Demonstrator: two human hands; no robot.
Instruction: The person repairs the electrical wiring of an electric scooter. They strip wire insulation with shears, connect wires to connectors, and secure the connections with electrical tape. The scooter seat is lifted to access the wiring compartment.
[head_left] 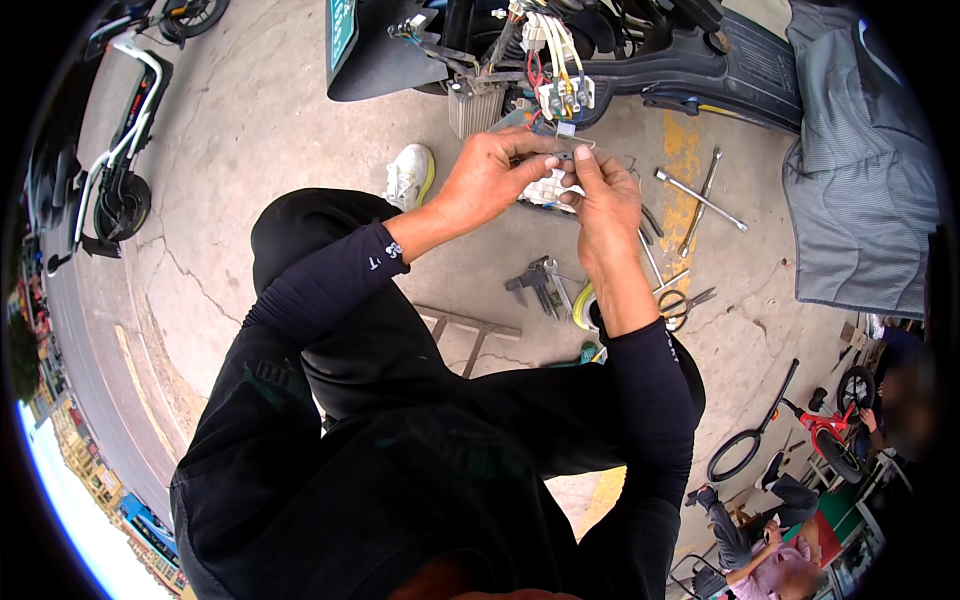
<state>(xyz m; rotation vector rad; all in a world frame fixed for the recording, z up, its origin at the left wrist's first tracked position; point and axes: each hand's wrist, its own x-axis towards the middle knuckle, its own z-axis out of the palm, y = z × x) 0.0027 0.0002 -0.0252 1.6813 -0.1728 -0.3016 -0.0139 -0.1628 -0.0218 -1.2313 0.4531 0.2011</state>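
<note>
Both my hands meet just below the wiring of an electric scooter (640,75). My left hand (478,180), coming from the left, pinches a small flat greyish piece (573,144) between thumb and fingers. On its other side my right hand (608,205) grips the same piece with bent fingers; its exact kind is too small to make out. Right above them hangs a white terminal block (568,98) with thick white, yellow and red wires (548,40). A finned metal box (474,110) sits left of the wires. Behind my fingers lies something white, partly hidden.
On the concrete right of my hands lie a cross wrench (702,199), a long socket wrench (712,170) and scissors (684,308). Pliers (533,284) and a spanner (559,288) lie below. A grey cover (860,190) hangs at right. People and a red bike (825,430) are lower right.
</note>
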